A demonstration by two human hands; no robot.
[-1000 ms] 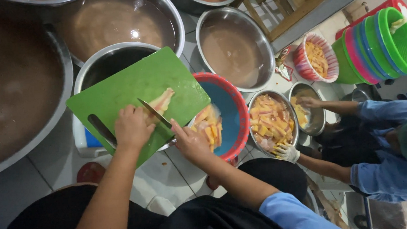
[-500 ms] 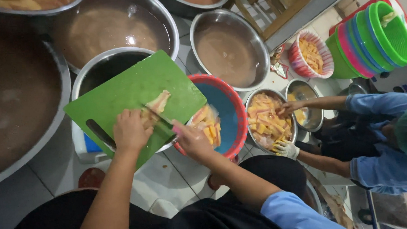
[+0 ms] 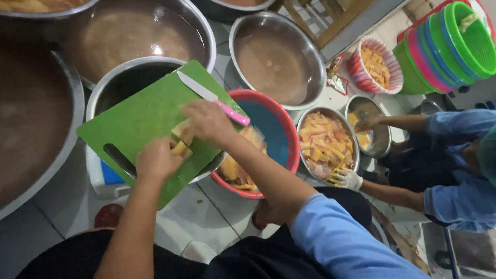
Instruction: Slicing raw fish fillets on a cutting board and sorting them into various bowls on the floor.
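**Gathering cut pieces on a green board**

Pressing down with both hands on pale yellow cut pieces point(image 3: 179, 141) near the middle of a green cutting board point(image 3: 130, 122), itself laid across a steel bowl point(image 3: 124, 83). Left hand point(image 3: 158, 159) curled knuckles-up at the pieces' seven o'clock side, fingers bunched together over them. Right hand point(image 3: 208, 121) at their two o'clock, fingers closed round the pink handle of a knife point(image 3: 213, 98), fingertips resting on the pieces; blade pointing to eleven o'clock, flat above the board. Red-rimmed blue basin point(image 3: 275, 135) just beside the board at three o'clock, holding more yellow pieces. Steel bowl of cut chunks point(image 3: 326, 144) further toward three o'clock, a co-worker's gloved hand point(image 3: 345, 179) on its rim at five o'clock. Large metal pans of brownish liquid point(image 3: 275, 57) ranged from nine to one o'clock. Stack of coloured plastic baskets point(image 3: 455, 41) far off at two o'clock.
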